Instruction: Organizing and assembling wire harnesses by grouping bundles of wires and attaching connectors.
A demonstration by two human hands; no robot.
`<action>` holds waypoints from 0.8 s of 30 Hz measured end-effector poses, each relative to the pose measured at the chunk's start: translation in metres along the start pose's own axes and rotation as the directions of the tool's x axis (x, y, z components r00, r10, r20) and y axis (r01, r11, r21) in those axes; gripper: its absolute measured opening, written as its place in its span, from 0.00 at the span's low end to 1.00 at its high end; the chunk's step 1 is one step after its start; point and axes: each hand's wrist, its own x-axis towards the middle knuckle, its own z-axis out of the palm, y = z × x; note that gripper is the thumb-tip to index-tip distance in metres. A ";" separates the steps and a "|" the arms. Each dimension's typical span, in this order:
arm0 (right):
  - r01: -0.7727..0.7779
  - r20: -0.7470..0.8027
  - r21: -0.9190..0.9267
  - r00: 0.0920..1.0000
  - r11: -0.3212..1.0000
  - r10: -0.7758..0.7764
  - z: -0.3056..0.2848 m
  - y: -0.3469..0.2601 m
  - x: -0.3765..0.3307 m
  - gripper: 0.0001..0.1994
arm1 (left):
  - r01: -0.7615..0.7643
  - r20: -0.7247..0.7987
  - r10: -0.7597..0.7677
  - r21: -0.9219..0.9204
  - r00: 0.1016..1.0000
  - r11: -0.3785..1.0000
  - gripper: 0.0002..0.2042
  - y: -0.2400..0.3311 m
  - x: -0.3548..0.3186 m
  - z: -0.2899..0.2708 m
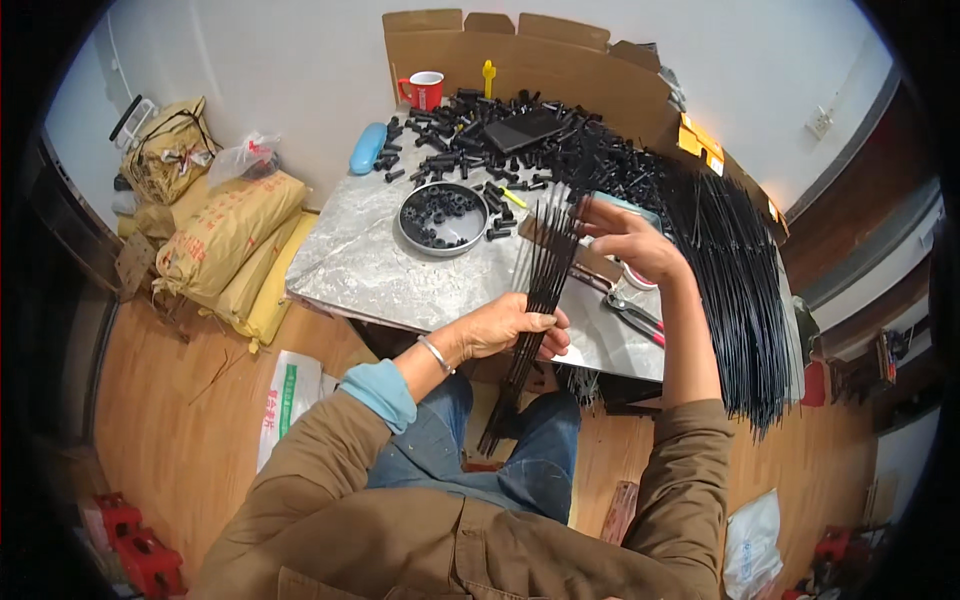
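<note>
My left hand (512, 326), with a bracelet at its wrist, is closed round a bundle of thin black rods (550, 262). The bundle stands tilted over the table's front edge, its lower ends hanging above my lap. Beside the upper ends is my right hand (640, 245), its fingers stretched out and apart; whether the fingertips touch the rods I cannot tell. A large sheaf of similar long black rods (735, 300) lies at the table's right side. Pliers with red and black handles (636, 318) rest below my right hand.
Black bolt-like parts (600, 150) heap at the back of the grey table (340, 250), before a cardboard screen (560, 55). A round pan (440, 251) holds small black pieces. A red mug (427, 93) and blue case (368, 148) stand left. Sacks (230, 235) lie on the floor.
</note>
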 end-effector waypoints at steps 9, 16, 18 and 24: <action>0.095 -0.115 0.616 0.993 0.782 -0.030 0.067 -0.042 0.009 0.15 | -0.060 -0.111 0.059 -0.005 0.992 0.998 0.25 -0.011 -0.001 0.007; 0.182 -0.243 0.455 0.967 0.872 -0.075 0.093 -0.048 -0.010 0.09 | -0.218 -0.476 0.584 0.622 0.657 0.752 0.42 -0.016 -0.012 0.022; 0.240 -0.241 0.405 0.959 0.883 -0.150 0.104 -0.042 -0.022 0.10 | -0.188 0.146 0.811 0.981 0.566 -0.046 0.49 0.010 -0.012 0.022; 0.223 -0.235 0.276 0.959 0.935 -0.159 0.150 -0.045 -0.049 0.09 | -0.295 0.295 0.281 0.955 0.913 -0.044 0.38 0.001 -0.011 -0.013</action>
